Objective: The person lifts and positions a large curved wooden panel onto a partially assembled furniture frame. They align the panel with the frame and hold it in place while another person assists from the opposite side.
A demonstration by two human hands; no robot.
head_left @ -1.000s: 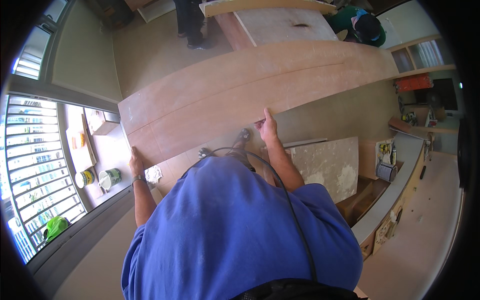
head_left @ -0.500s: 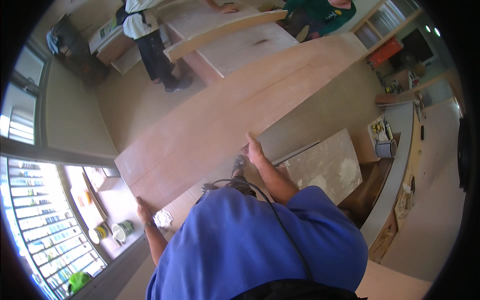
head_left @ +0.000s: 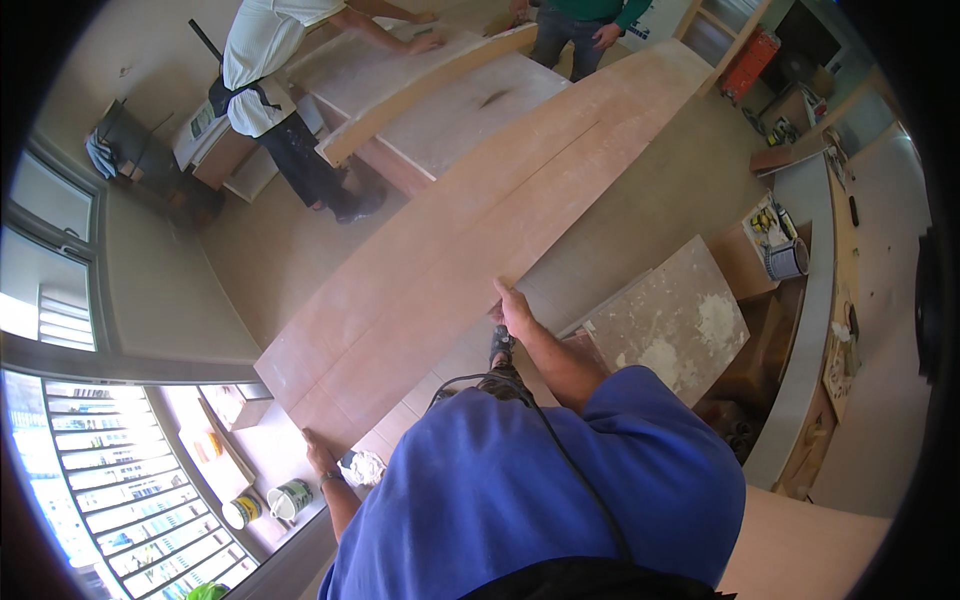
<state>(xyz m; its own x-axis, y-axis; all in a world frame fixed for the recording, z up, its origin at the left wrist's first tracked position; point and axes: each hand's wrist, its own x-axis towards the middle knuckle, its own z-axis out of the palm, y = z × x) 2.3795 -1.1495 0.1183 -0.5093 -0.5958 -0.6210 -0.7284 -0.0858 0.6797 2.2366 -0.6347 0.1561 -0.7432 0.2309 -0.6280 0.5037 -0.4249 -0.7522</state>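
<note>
A long, thin plywood board [head_left: 450,235] reaches from in front of me to the far upper right, with a pencil-like line along part of it. My right hand [head_left: 516,309] grips its near edge, thumb on top and fingers curled beneath. At the board's lower left corner, my left hand [head_left: 319,455] is closed on the edge; its fingers under the board are hidden. A crumpled white cloth or paper [head_left: 362,468] shows beside my left wrist.
Beyond the board, two people stand at a work table [head_left: 470,105] carrying a thick wooden plank [head_left: 430,90]. A plaster-stained panel [head_left: 680,325] lies to my right, near a can [head_left: 787,260]. Two buckets [head_left: 290,498] stand by the barred window [head_left: 140,480] at left.
My view has shifted, and the board's near end sits slightly farther right and lower in it. Both hands keep their hold. The person in white now leans over the table with arms out.
</note>
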